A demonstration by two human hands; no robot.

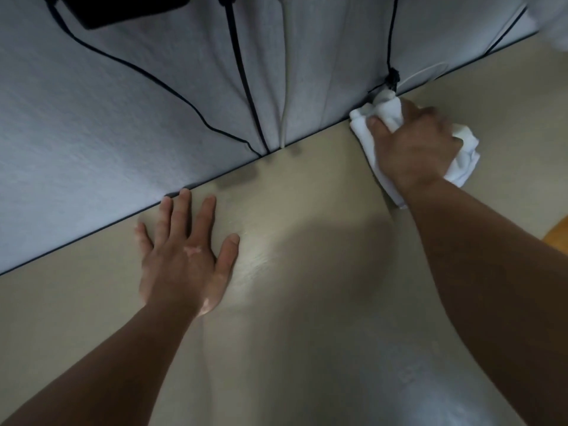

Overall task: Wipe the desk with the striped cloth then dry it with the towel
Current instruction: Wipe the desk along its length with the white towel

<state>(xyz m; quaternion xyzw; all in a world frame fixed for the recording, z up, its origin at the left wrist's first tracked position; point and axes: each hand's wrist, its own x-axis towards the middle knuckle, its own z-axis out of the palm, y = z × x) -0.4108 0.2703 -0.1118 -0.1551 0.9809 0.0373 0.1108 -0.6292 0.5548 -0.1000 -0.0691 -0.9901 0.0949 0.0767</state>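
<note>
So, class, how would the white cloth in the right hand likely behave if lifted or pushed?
Probably floppy: the white cloth bunches and creases under the right hand, so it would droop when lifted. Likely light, since one hand scrunches it easily. Pushed, it should slide along the smooth desk rather than roll.

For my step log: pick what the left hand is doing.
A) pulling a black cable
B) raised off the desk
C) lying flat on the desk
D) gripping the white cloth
C: the left hand lies palm-down on the desk, fingers straight and spread; the right hand grips the white cloth.
</note>
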